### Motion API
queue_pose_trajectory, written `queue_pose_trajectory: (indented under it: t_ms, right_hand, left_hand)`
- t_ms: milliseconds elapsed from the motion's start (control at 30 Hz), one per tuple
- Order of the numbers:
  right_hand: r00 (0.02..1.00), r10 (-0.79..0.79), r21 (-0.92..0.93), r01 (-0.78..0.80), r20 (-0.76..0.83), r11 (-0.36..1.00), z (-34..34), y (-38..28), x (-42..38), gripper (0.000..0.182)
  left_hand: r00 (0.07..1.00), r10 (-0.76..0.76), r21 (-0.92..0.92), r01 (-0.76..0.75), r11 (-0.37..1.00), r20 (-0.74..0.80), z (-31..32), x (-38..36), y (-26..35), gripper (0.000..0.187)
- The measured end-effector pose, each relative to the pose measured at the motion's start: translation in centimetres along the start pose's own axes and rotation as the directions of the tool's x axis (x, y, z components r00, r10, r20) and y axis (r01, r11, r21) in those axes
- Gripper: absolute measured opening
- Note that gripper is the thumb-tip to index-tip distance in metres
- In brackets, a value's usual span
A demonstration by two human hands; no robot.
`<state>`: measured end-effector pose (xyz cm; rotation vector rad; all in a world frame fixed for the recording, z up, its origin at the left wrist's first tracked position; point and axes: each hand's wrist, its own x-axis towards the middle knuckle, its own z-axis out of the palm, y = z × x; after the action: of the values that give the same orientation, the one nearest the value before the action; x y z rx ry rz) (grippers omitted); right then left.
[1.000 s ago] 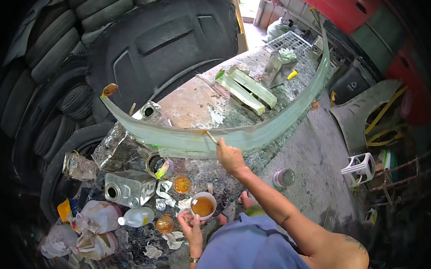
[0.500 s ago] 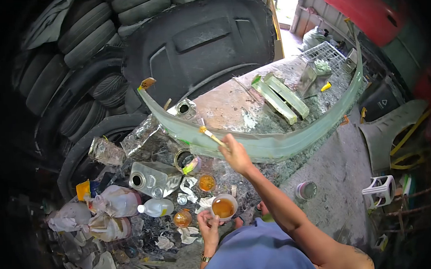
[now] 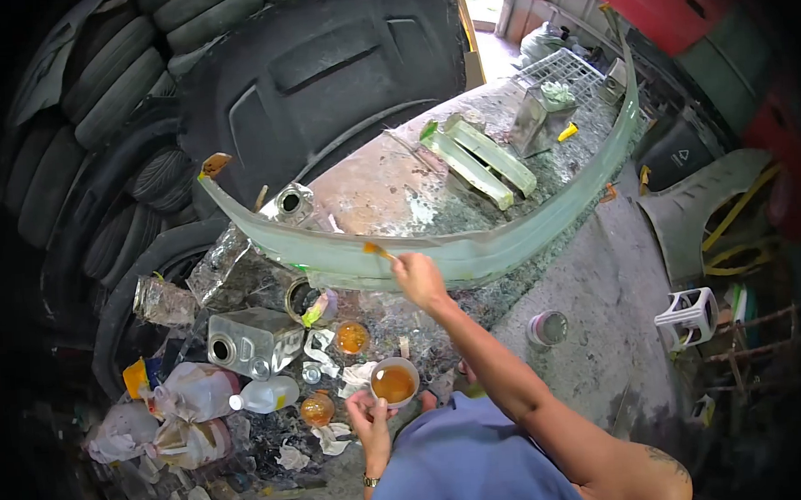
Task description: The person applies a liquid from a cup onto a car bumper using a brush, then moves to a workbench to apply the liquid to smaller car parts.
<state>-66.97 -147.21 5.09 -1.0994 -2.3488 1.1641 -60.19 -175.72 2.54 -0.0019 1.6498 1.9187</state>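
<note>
My right hand [image 3: 417, 280] grips a small paintbrush [image 3: 378, 250], its orange-stained bristles against the face of a long, curved, pale green translucent panel [image 3: 500, 252]. The panel arcs across the workbench from left to far right. Low and close to my body, my left hand [image 3: 370, 421] holds a white plastic cup [image 3: 395, 382] with amber liquid in it. Two more small containers with amber contents, one orange cup [image 3: 352, 337] and another orange cup [image 3: 317, 408], stand to the left among crumpled white rags [image 3: 356, 377].
Metal solvent cans [image 3: 251, 339] and plastic jugs [image 3: 204, 391] crowd the left. On the bench inside the curve lie two pale green strips [image 3: 478, 164] and a metal tin [image 3: 539, 120]. A round can [image 3: 548, 328] and a white stool [image 3: 688, 318] stand on the right.
The brush has gone from just above the panel's top edge down onto its face. My view has shifted, so the scene sits further left and higher. The cup stays in my left hand.
</note>
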Motion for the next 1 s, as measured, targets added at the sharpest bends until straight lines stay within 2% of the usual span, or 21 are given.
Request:
queue_pose_trajectory:
  t_ms: [133, 267, 333, 367, 467, 533, 567, 633, 667, 733, 800, 933, 1000]
  right_hand:
    - [0.993, 0.094, -0.050, -0.097, -0.066, 0.994, -3.0, 5.9, -1.2, 0.029]
    - [0.984, 0.089, -0.032, -0.095, -0.155, 0.995, -4.7, 9.5, -2.4, 0.029]
    - [0.976, 0.038, -0.207, -0.084, -0.215, 0.975, -5.7, 9.9, -3.0, 0.028]
    - [0.979, 0.024, -0.203, -0.066, -0.202, 0.977, -6.0, 9.7, -3.4, 0.028]
    - [0.988, -0.040, -0.125, 0.021, -0.147, 0.992, -6.2, 3.1, -4.1, 0.027]
    - [0.988, -0.143, -0.105, 0.148, 0.054, 0.983, -4.6, -1.2, -3.4, 0.027]
    - [0.975, -0.213, -0.046, 0.216, 0.055, 0.975, -2.6, -2.9, -2.6, 0.027]
    - [0.973, -0.186, 0.020, 0.185, 0.135, 0.983, 0.0, -8.1, -1.2, 0.028]
    - [0.964, -0.259, 0.061, 0.255, 0.064, 0.965, 2.2, -9.1, -0.4, 0.031]
    - [0.976, -0.195, 0.054, 0.191, 0.091, 0.980, 4.1, -11.3, 0.8, 0.029]
    - [0.985, -0.140, 0.020, 0.139, 0.104, 0.990, 4.6, -10.5, 1.0, 0.028]
    - [0.997, -0.082, -0.054, 0.082, 0.015, 0.995, 1.4, -4.4, -1.1, 0.031]
    - [0.998, 0.025, -0.082, -0.020, 0.063, 0.996, -0.7, 0.1, -1.9, 0.031]
  left_hand:
    - [0.998, -0.023, 0.044, 0.020, 0.999, 0.058, 0.7, 0.9, 0.5, 0.046]
    - [0.998, -0.037, 0.034, 0.035, 0.999, 0.060, 1.2, 1.3, 0.9, 0.045]
    - [0.998, -0.025, 0.011, 0.025, 1.000, 0.055, 1.2, 1.3, 1.1, 0.046]
    - [0.999, -0.015, 0.007, 0.014, 1.000, 0.037, 1.0, 1.2, 1.1, 0.046]
    - [0.998, 0.006, 0.003, -0.006, 1.000, 0.063, -0.5, 1.3, 0.0, 0.049]
    - [0.998, 0.007, 0.003, -0.008, 1.000, 0.058, -1.0, 1.2, 0.0, 0.048]
    - [0.999, 0.005, 0.015, -0.006, 1.000, 0.043, -1.0, 1.0, 0.1, 0.045]
    - [1.000, 0.005, 0.017, -0.005, 1.000, 0.028, -1.3, 1.0, 0.5, 0.044]
    - [1.000, -0.012, 0.015, 0.012, 1.000, 0.026, -1.2, 0.8, 0.4, 0.043]
    - [0.999, -0.031, 0.026, 0.030, 0.999, 0.016, -1.2, 0.6, 0.8, 0.043]
    - [0.999, -0.033, 0.014, 0.032, 0.999, 0.027, -1.1, 0.5, 0.8, 0.043]
    - [0.998, -0.044, 0.029, 0.043, 0.999, 0.047, -1.0, 0.7, 0.6, 0.045]
    - [0.995, -0.047, 0.047, 0.044, 0.998, 0.082, -0.9, 1.0, 0.7, 0.046]
